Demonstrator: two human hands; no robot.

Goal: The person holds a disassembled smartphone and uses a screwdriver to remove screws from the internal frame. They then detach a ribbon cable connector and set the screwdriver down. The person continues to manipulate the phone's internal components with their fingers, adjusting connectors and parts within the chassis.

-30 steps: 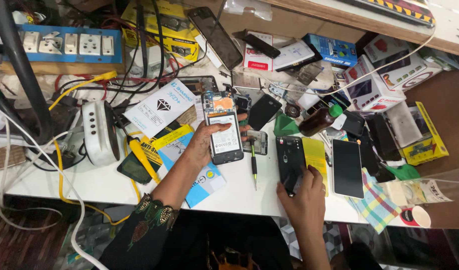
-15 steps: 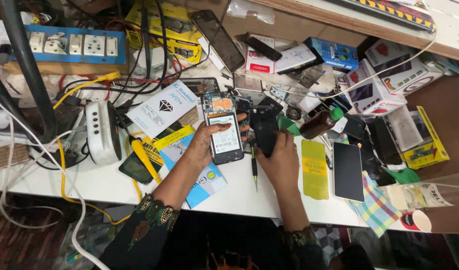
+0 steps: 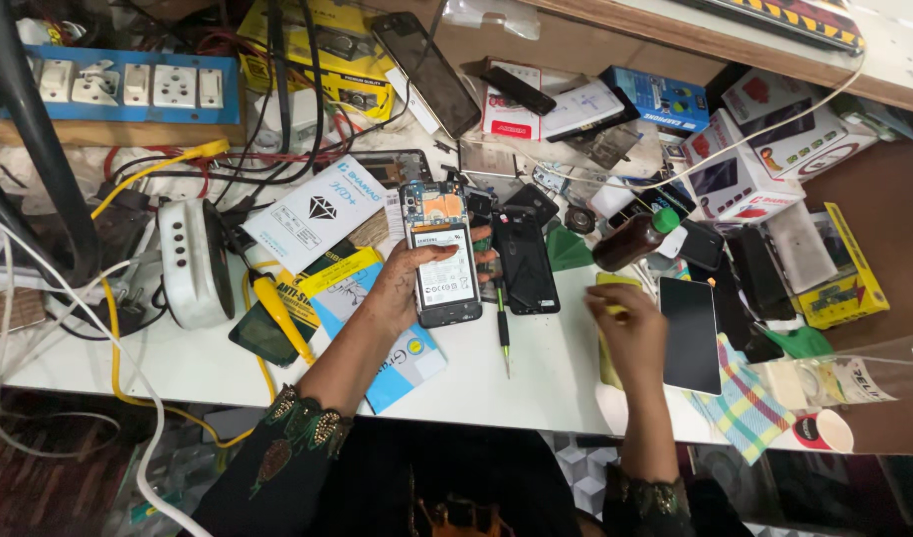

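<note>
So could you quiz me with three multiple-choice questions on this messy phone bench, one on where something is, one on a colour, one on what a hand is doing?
1. Where does the black phone back cover lie?
A. Just right of the opened phone
B. On the blue power strip
C. Under the paper cup

2. What colour is the cap on the brown bottle?
A. Red
B. Green
C. White

3. What is the left hand doing?
A. Resting flat on the bare table
B. Holding the opened phone
C. Gripping the screwdriver

Answers:
1. A, the cover rests on the white table right beside the opened phone.
2. B, the cap at the bottle's upper end is green.
3. B, its fingers wrap the phone, whose inner parts show; the right hand is over a yellow card.
</note>
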